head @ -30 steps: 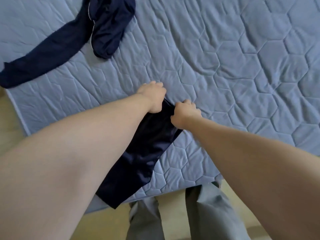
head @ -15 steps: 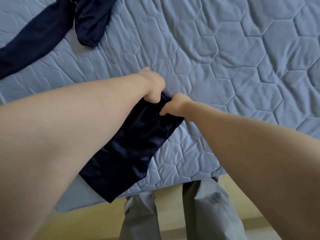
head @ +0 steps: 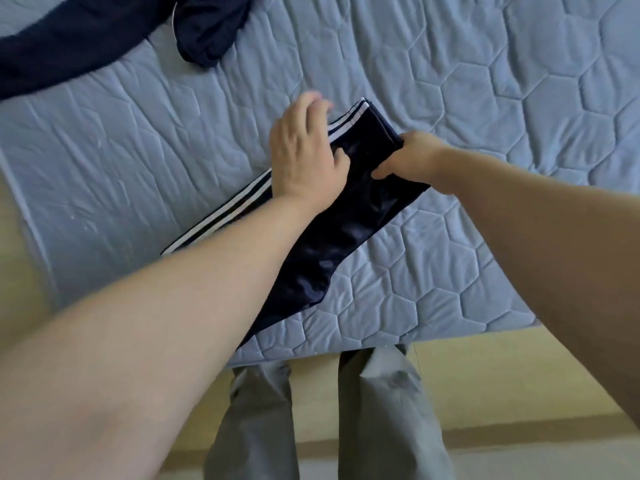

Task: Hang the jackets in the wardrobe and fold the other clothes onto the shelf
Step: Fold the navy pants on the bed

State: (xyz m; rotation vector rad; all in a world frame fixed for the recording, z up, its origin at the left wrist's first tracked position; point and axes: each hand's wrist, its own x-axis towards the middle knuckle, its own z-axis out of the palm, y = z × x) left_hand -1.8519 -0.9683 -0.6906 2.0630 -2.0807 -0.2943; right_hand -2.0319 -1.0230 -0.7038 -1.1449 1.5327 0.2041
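You are mid-fold on the navy track trousers (head: 332,237), which lie slantwise on the mattress (head: 485,81) near its front edge. Your left hand (head: 304,154) rests flat on them, fingers loose — your right hand (head: 408,159) pinches the folded top end. Next, I judge, smooth them and double the length over; the dark garment (head: 207,32) farther up the mattress is not yet folded.

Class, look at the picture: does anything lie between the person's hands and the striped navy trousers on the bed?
Nothing visible does. The left hand rests on the striped navy trousers and the right hand grips their folded end. The other navy garment lies apart, farther up the bed.
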